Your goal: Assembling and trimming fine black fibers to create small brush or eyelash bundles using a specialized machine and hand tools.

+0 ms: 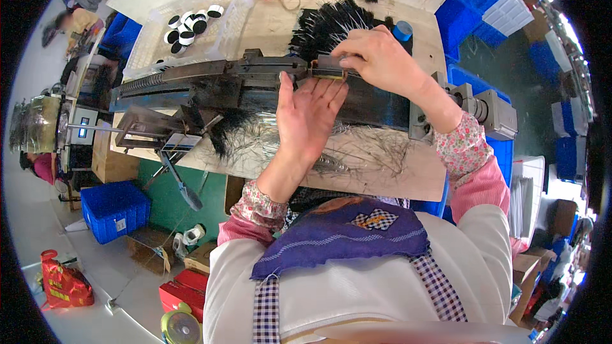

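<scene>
A long dark metal machine [255, 89] lies across the wooden workbench, with a coil spring along its left part. My left hand [307, 118] is palm up with its fingers stretched out flat, their tips at the near edge of a small block [329, 64] on the machine. Over the right end of that block, my right hand [386, 60] has thumb and forefinger pinched together. What sits between them is hidden. Just behind the hands lies a pile of black-bristled wire brushes [331, 22]. Loose thin wires [357, 150] litter the bench in front.
A clear plastic basket [236, 22] with several black-and-white round pieces stands at the back left. A blue round cap [403, 30] sits behind my right hand. A metal arm frame [150, 129] juts from the bench's left. A blue crate [115, 210] stands on the floor.
</scene>
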Demonstrator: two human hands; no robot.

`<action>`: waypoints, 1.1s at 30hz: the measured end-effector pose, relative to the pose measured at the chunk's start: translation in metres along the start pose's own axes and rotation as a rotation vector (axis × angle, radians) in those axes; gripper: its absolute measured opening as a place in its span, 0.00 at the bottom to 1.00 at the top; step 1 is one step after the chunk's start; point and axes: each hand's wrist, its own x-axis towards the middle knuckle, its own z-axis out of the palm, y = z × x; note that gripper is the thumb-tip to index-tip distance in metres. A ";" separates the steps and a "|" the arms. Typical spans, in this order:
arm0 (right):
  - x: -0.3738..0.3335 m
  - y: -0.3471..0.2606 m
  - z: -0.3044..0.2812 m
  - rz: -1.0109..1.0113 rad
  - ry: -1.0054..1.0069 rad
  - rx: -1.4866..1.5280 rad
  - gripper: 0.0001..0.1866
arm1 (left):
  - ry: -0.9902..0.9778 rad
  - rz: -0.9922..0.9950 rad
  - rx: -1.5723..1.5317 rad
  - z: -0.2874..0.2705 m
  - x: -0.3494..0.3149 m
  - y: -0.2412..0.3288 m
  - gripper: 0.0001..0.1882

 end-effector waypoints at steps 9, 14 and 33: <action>-0.011 -0.059 -0.004 0.167 -0.163 -0.277 0.08 | -0.024 0.024 0.062 -0.004 -0.003 0.002 0.36; -0.013 -0.059 0.012 0.040 -0.073 -0.358 0.06 | 0.068 -0.013 0.065 -0.011 0.002 0.010 0.35; -0.269 -0.031 0.066 0.842 -0.235 0.092 0.16 | -0.079 -0.344 0.112 -0.031 -0.044 -0.058 0.28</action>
